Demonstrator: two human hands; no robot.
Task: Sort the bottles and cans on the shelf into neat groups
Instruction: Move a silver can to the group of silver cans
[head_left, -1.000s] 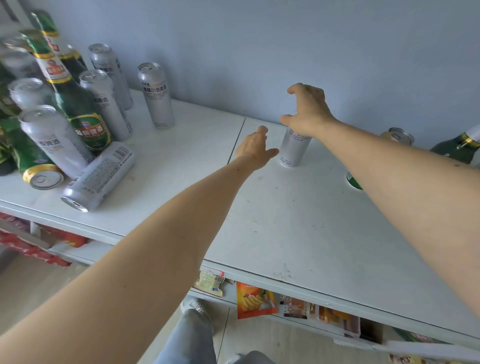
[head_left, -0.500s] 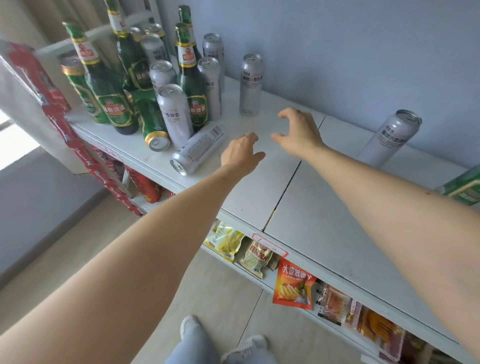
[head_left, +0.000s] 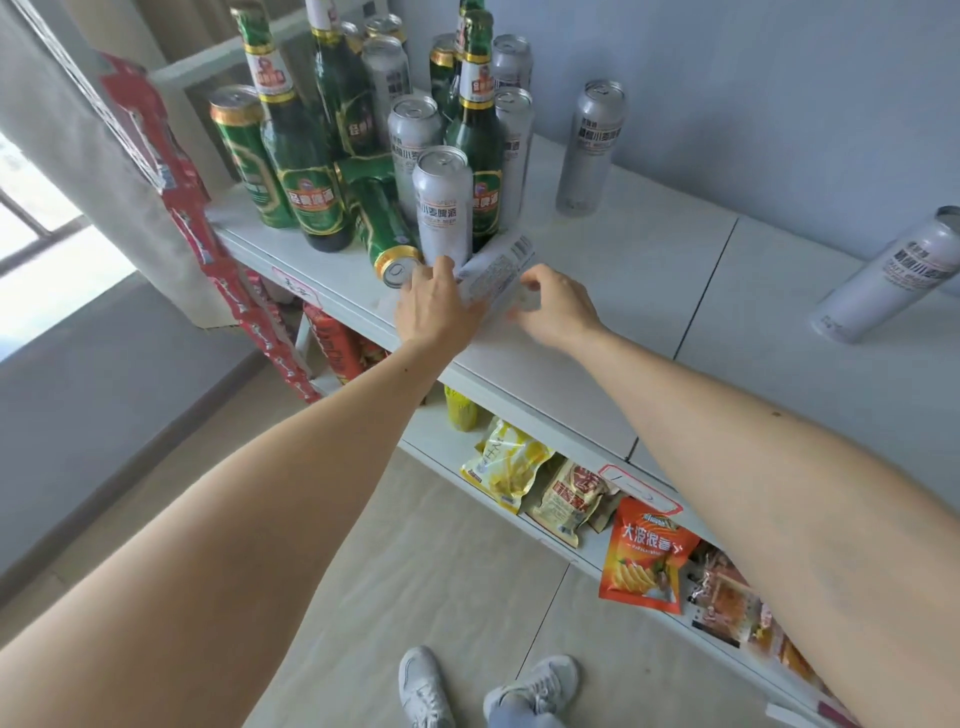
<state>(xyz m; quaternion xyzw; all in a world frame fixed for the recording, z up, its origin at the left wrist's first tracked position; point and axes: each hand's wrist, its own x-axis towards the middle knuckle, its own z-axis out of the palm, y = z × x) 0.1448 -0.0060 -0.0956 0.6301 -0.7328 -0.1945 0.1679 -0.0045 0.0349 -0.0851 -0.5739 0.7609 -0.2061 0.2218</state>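
Since half a second ago, both hands are being brought in from open air above the shelf onto the silver can lying on its side at the front edge. That fallen can is being touched from both sides: the left hand is being curled round its near end at 9 o'clock, the right hand is being closed on its flank at 3 o'clock. At 12 o'clock an upright silver can is crowding it, and at 10 o'clock a tipped green can is lying just beside. It is probably being gripped for standing upright; it is best lifted clear toward 6 o'clock before being turned, so the neighbours are not being knocked.
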